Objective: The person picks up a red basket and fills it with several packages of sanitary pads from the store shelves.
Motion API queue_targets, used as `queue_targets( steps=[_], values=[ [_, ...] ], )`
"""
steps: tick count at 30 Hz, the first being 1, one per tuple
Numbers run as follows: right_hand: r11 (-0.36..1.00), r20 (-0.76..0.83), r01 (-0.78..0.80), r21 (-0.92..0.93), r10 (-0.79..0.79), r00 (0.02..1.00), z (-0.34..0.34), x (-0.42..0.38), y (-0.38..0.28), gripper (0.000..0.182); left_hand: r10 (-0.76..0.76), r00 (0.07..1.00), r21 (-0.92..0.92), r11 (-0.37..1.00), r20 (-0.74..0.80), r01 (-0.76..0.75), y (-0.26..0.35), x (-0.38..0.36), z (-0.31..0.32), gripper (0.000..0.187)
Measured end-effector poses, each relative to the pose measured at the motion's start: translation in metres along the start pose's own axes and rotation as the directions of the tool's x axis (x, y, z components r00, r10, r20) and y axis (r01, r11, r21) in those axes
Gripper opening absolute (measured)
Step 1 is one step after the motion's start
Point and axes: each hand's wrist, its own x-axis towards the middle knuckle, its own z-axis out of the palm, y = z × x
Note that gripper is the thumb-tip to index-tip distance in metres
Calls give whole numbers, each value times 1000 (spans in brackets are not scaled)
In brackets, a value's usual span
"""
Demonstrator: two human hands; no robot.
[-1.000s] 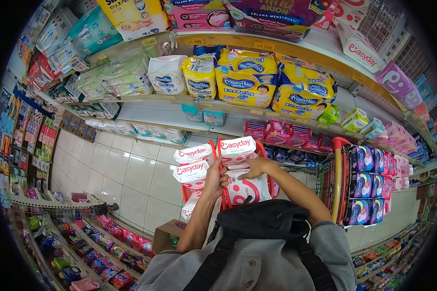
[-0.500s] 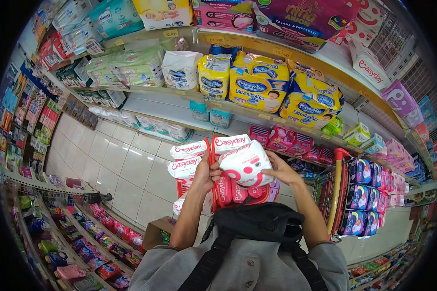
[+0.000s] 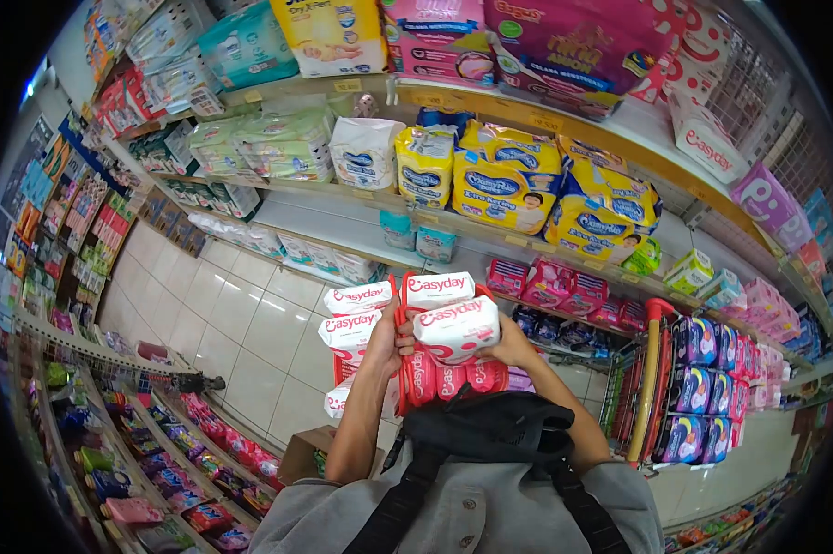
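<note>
My left hand (image 3: 387, 340) is closed round the upright red handles (image 3: 401, 369) of a shopping basket hanging in front of my body. Packs fill the basket on both sides of the handles. White Easyday packs (image 3: 350, 334) lie to the left, and pink-red packs (image 3: 450, 380) are nearest my body. In my right hand (image 3: 513, 346) is a white Easyday pack (image 3: 455, 328) with red dots, gripped at its right end. It sits over the basket's right half, just in front of another white Easyday pack (image 3: 438, 290). The basket's body is mostly hidden.
Shelves ahead carry yellow MamyPoko diaper packs (image 3: 504, 180) and pink packs (image 3: 553, 283). On the right stands a cart (image 3: 655, 369) beside stacked purple pad packs (image 3: 686, 392). Low racks (image 3: 172, 443) run along the left, with a cardboard box (image 3: 307, 452) near my left elbow.
The white Easyday pack in my right hand has turned from tilted to nearly level and drawn back over the basket. My left hand keeps its grip on the handles. My view has shifted slightly.
</note>
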Motion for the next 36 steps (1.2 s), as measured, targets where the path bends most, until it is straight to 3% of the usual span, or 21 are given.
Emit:
queue_targets(
  steps=[6,8,10,13,14,16,19,22,25,26,28,29,30,32,36],
  values=[
    [991,-136,70,-113,-85,987,26,14,-11,79,77,997,134,988,-3,-76,0,-7,4,48],
    [982,-141,122,146,-102,985,35,22,-16,81,93,995,223,971,-21,-86,2,-16,7,55],
    [974,-145,191,120,-173,974,46,32,9,83,82,997,253,964,-7,-77,5,-18,12,58],
    [953,-263,282,-113,-302,916,62,42,16,84,144,989,257,955,21,-144,2,-13,8,56],
    [954,-260,280,-112,-300,918,63,45,30,84,185,982,252,950,29,-187,0,-13,7,54],
    [996,-124,83,37,-78,989,62,46,33,79,200,980,213,957,7,-197,-3,-10,6,46],
    [997,-94,53,-49,-57,994,57,48,31,76,214,977,190,959,-7,-209,-7,-5,2,39],
    [997,-47,22,-70,-26,999,64,51,54,78,116,993,86,989,16,-117,-8,-4,-4,36],
    [978,35,143,-152,-139,990,67,49,58,81,118,992,32,993,-42,-117,-11,1,-9,36],
    [980,20,129,-153,-128,992,67,44,61,81,103,994,37,994,-32,-102,-14,4,-15,36],
    [979,-59,-54,-198,43,997,63,36,65,72,72,992,1,997,-100,-73,-21,10,-32,35],
    [986,-63,-84,-143,76,995,53,24,59,58,70,993,-6,997,-93,-70,-27,14,-44,35],
    [984,-69,-100,-147,91,994,46,20,63,58,66,989,-3,998,-135,-67,-34,17,-55,35],
    [923,-54,-147,355,177,983,28,2,86,43,66,978,9,998,-196,-66,-48,18,-76,36],
    [830,-113,-331,449,420,901,-16,-38,155,32,37,918,22,999,-394,-31,-79,22,-102,36]
  ],
)
